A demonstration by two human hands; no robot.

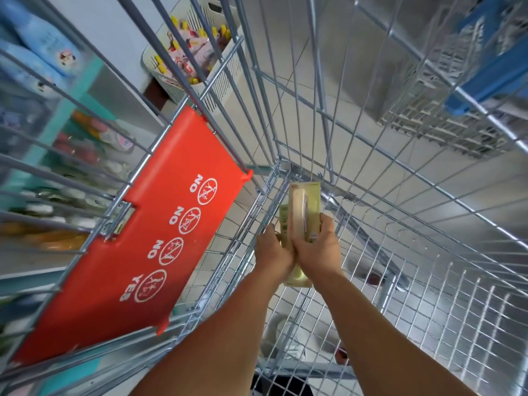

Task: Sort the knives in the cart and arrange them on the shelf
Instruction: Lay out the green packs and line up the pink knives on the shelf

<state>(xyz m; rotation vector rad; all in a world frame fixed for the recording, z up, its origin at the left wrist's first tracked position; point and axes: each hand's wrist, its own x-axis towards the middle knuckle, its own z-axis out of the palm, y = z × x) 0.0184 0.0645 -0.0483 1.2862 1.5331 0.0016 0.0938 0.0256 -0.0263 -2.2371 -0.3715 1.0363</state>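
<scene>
The wire cart [371,172] walls close in on every side of the basket floor, so the only way in or out is from above, where both forearms pass. Left of that opening, the red child-seat flap [160,224] leans into the basket and narrows the room beside the left hand [273,250]. The right hand [320,247] has open floor mesh to its right. Beyond the cart's left wall stand the shelf [65,110] and a white basket [197,55]; a blue-handled second cart [471,67] lies beyond the right wall.
</scene>
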